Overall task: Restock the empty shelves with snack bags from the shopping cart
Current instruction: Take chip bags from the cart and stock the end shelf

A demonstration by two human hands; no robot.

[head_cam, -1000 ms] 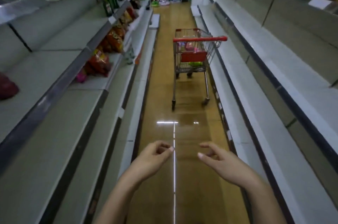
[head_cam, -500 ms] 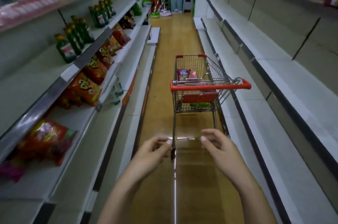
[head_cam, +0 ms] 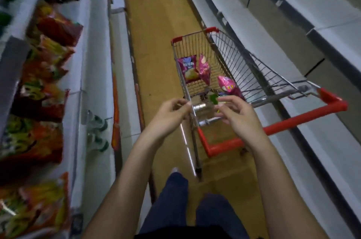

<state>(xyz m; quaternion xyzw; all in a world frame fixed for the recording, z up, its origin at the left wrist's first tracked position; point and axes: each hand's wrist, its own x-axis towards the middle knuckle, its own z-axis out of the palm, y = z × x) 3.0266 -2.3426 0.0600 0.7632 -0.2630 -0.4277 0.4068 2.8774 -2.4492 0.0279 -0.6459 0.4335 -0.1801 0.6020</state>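
left hand [head_cam: 169, 115]: raised over the aisle floor just left of the cart's near left corner, fingers loosely curled, thumb near the fingertips, holding nothing.
right hand [head_cam: 237, 116]: raised over the near end of the cart, fingers loosely bent and apart, nothing gripped; it is in front of the basket's near edge.
hands together: close to each other, not touching.
shopping cart [head_cam: 244, 74]: wire basket with red corners, standing askew in the aisle, its red handle [head_cam: 293, 123] toward the person and angled to the right.
snack bags [head_cam: 190, 68]: three pink bags inside the cart, two against its left wall near the far end, one nearer the handle; something green lies low in the basket, too blurred to tell.
left shelves [head_cam: 93, 59]: white, with red and orange bags [head_cam: 45, 90] along the left edge, blurred.
right shelves [head_cam: 273, 31]: white boards along the right side.
legs [head_cam: 175, 195]: in dark trousers at the bottom edge, on the brown floor [head_cam: 156, 14].
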